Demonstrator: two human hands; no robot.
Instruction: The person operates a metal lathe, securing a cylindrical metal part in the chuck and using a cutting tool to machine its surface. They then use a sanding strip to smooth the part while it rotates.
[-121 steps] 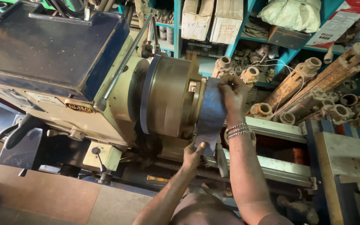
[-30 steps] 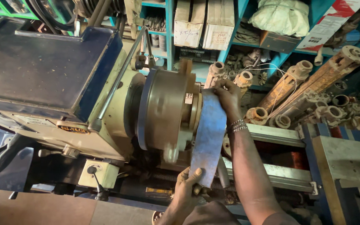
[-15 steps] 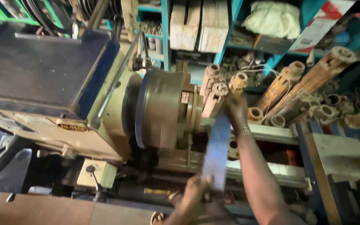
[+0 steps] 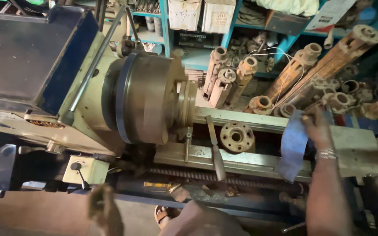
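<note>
We find the right hand (image 4: 318, 131) at the right of the frame, closed on the upper end of a blue strip of abrasive cloth (image 4: 292, 150), which hangs down from the fingers over the far rail of the lathe bed (image 4: 246, 159); a beaded bracelet (image 4: 327, 154) sits on that wrist. We note the strip is well apart from the chuck (image 4: 147, 98), which occupies the centre left of the frame against the blue-topped headstock (image 4: 27, 57). The left hand (image 4: 103, 209) appears at the lower left, blurred; we cannot tell whether it is open or closed, and we see nothing in it. On the bed, just right of the chuck, a file with a dark handle (image 4: 215, 148) lies across the rails, and a round flange with bolt holes (image 4: 237, 137) rests beside it. A small cream control box with a black lever (image 4: 84, 170) is mounted below the headstock. At the upper right, we record rusted cylindrical parts (image 4: 228, 81) leaning against blue shelving (image 4: 285, 43), with cardboard boxes (image 4: 200, 15) on the shelf above
</note>
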